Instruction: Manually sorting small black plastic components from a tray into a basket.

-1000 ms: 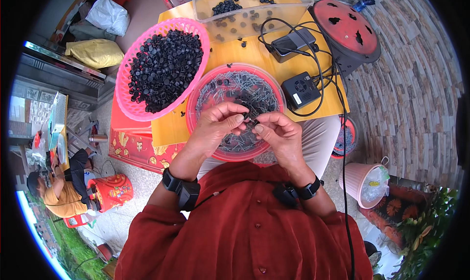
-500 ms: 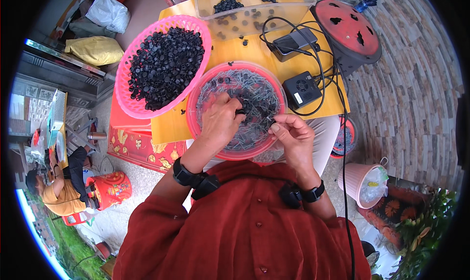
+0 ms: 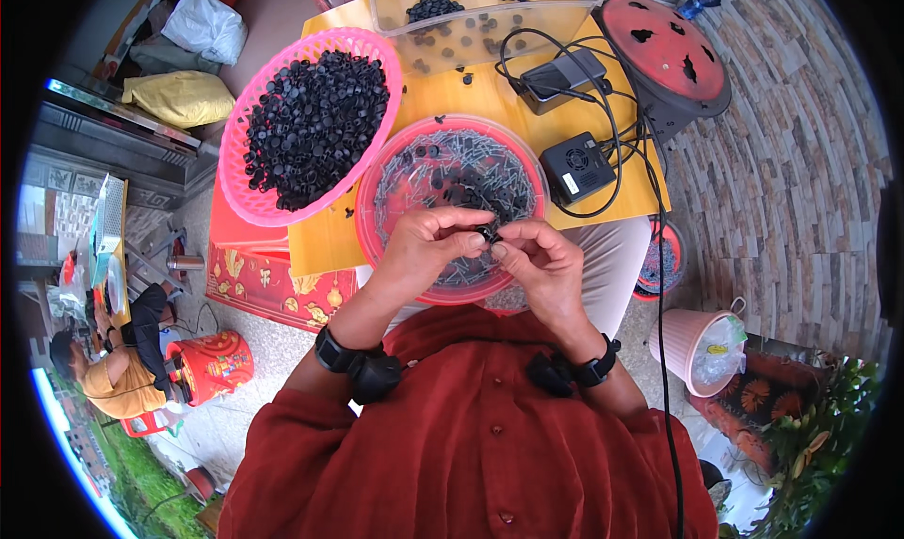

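My left hand (image 3: 426, 249) and my right hand (image 3: 543, 266) meet fingertip to fingertip over the near side of a round red bowl (image 3: 377, 247) full of thin grey metal nails. Pinched between the fingers of both hands is a small black plastic cap (image 3: 487, 234). To the left stands a pink basket (image 3: 247, 205) heaped with many black caps (image 3: 315, 125). A clear plastic tub (image 3: 471, 26) with more black pieces stands at the far side of the yellow table (image 3: 452, 92).
Two black power boxes (image 3: 577, 167) with cables lie right of the bowl, beside a red round stool (image 3: 664, 54). A pink bucket (image 3: 702, 351) stands on the floor at right. A person in yellow (image 3: 108, 379) sits at lower left near a red drum (image 3: 215, 365).
My left hand has come back from reaching into the bowl of nails. Both hands are together again at the bowl's near edge, pinching a black cap.
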`<state>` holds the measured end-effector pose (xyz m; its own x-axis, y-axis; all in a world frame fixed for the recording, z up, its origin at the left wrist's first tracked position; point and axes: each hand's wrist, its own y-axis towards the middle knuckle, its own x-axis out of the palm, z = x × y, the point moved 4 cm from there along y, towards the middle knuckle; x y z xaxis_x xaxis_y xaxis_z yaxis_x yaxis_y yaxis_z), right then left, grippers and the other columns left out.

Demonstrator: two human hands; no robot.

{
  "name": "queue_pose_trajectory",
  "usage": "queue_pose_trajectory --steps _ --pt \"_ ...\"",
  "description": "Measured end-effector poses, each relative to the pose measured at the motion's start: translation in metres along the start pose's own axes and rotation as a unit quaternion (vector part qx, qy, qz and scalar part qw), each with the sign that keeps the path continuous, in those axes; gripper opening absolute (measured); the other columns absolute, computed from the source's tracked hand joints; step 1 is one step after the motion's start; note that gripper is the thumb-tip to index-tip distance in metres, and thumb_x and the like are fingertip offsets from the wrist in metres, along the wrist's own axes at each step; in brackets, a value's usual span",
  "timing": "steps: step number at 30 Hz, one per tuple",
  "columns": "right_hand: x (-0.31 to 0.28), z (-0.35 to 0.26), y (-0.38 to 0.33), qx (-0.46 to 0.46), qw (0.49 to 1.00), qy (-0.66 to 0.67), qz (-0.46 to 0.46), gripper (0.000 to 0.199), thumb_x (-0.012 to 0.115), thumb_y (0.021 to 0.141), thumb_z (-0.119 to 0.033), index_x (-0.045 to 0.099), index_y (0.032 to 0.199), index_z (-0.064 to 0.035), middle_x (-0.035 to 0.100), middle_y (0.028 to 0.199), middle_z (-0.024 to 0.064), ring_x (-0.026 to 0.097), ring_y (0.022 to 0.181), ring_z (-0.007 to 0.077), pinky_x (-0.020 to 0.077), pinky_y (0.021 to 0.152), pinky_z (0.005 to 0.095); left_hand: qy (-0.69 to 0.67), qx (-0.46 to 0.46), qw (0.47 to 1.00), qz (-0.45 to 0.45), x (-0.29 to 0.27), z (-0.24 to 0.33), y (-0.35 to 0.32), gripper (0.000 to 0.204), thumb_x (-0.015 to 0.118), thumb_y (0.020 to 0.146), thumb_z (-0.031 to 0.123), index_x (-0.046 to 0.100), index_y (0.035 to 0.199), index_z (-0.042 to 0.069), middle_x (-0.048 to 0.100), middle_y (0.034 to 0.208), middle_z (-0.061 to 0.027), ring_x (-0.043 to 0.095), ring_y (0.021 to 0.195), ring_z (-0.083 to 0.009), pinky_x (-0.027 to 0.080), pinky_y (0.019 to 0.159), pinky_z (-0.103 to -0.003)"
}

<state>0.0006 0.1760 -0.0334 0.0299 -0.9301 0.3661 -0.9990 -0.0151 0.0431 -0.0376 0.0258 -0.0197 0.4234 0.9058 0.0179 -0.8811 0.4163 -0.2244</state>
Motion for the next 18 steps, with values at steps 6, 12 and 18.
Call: queue_pose_trajectory --steps 6,12,18 --pt "0.0017 -0.0013 -0.0014 -0.03 0.998 -0.046 0.018 0.016 0.062 0.078 0.007 0.06 0.093 0.0014 0.057 0.086 0.0033 0.059 0.079 0.0086 0.0472 0.067 0.02 -0.071 -0.013 0.997 -0.008 0.0001 0.0027 -0.0037 0.029 0.058 0.084 0.004 0.057 0.113 -0.001 0.063 0.091 -0.0048 0.06 0.079 -0.0093 0.049 0.071 -0.022" --pt "0.0005 -0.0012 -0.0027 -0.035 0.992 -0.116 0.032 0.015 0.066 0.075 0.004 0.062 0.089 0.0003 0.057 0.082 0.0026 0.058 0.073 0.0068 0.0457 0.061 0.0184 -0.021 -0.006 1.0 -0.008 -0.0013 0.0025 -0.0043 0.028 0.059 0.083 0.003 0.059 0.111 0.0 0.063 0.09 -0.0037 0.059 0.079 -0.0082 0.048 0.071 -0.022" --pt "0.0011 0.0 -0.0038 -0.015 0.993 -0.105 0.041 0.014 0.066 0.075 0.004 0.062 0.088 0.0005 0.058 0.081 0.0035 0.058 0.07 0.0072 0.046 0.06 0.0191 -0.007 0.005 1.0 -0.006 0.0013 0.0046 -0.0062 0.027 0.061 0.081 0.002 0.061 0.109 0.001 0.063 0.089 -0.0028 0.057 0.078 -0.0069 0.047 0.07 -0.021"
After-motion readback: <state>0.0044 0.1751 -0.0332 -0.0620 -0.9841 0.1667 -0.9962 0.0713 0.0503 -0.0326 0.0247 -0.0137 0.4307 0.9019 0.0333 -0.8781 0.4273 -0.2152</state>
